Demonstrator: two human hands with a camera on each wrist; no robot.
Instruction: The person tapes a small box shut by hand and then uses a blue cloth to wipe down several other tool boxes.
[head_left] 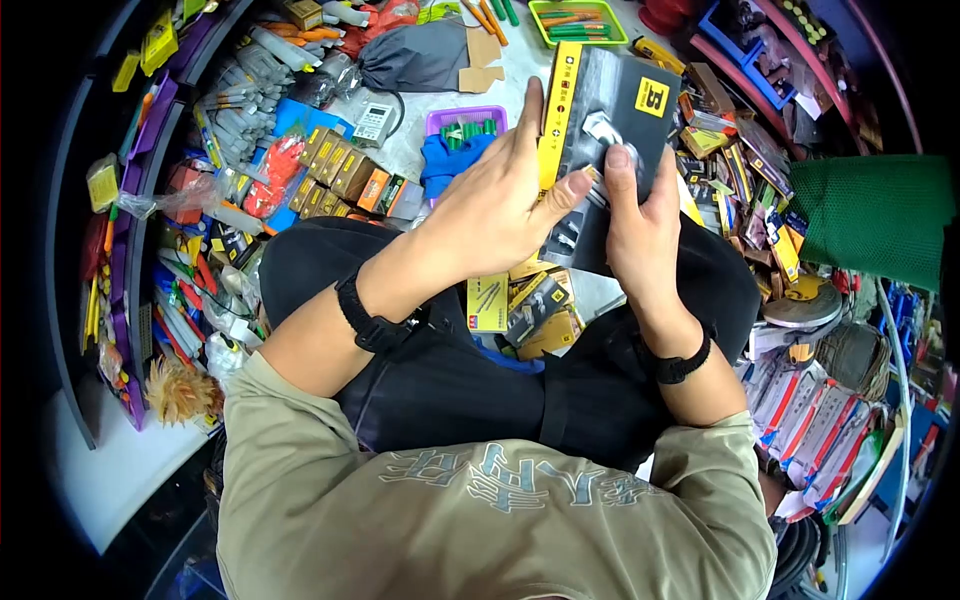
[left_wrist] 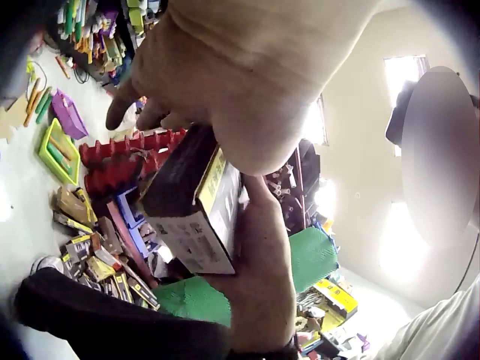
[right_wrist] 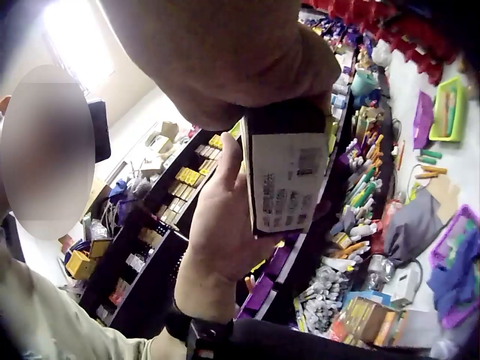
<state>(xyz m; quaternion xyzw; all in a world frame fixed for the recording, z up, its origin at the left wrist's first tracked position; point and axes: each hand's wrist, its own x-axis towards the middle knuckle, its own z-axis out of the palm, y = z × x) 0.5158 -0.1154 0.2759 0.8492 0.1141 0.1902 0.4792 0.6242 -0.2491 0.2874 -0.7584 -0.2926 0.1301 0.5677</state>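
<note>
The left hand [head_left: 500, 200] and the right hand [head_left: 640, 225] both grasp the black-and-yellow box [head_left: 610, 100], raised above the legs [head_left: 320, 265]. The step in hand appears to be handling or inspecting this box; the next move likely calls for a firm two-handed hold, clear of the yellow packet [head_left: 487, 303] below, the purple basket [head_left: 465, 112] beyond, and the lime tray [head_left: 538, 25] toward the far edge of the work surface [head_left: 520, 75].

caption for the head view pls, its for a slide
Left hand and right hand hold a black-and-yellow box, with a purple basket and a yellow-green tray beyond.
</note>
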